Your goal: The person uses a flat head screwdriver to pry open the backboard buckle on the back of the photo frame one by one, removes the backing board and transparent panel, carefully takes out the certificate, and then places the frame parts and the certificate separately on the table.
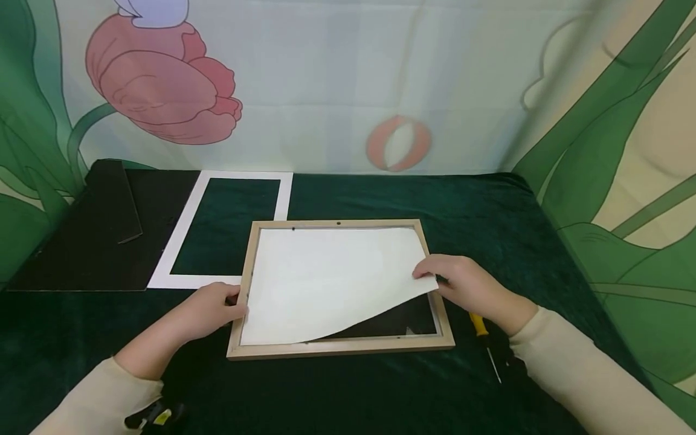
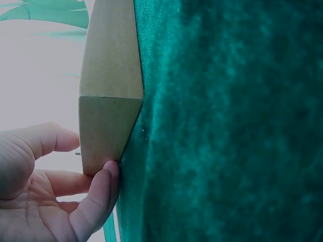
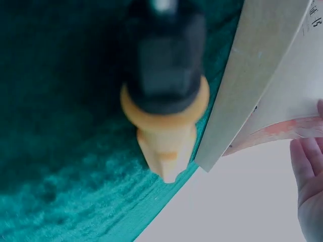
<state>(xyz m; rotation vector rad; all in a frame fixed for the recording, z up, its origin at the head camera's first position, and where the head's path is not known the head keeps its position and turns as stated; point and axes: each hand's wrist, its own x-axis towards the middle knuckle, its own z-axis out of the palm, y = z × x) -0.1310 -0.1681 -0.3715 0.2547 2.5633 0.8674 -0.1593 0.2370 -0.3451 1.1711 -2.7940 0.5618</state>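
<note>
At the far left of the green velvet-covered table a black backing board lies flat with its stand flap raised, its left edge close to the cloth's edge. Just beside it, right edge overlapping onto it or touching it, lies a white mat board with an open window showing green cloth. The mat's lower right corner runs just under or against the top left corner of the wooden picture frame.

The left hand rests against the frame's left rail near the lower corner; its fingers are relaxed and nearly straight, pressing on the wood rather than wrapping it. The left wrist view shows a fingertip touching the frame's corner where it meets the cloth.

The frame lies flat at the middle of the table, face down. A white sheet of paper covers most of its opening; the sheet's lower right corner is lifted and curled, baring dark glass beneath. The right hand pinches that raised corner over the frame's right rail.

Just right of the frame, partly under the right wrist, lies a yellow-handled screwdriver with its shaft pointing toward the near edge. Beyond it, bare cloth runs to the table's right edge. Bare cloth also fills the strip between the frame's bottom rail and the near edge.
</note>
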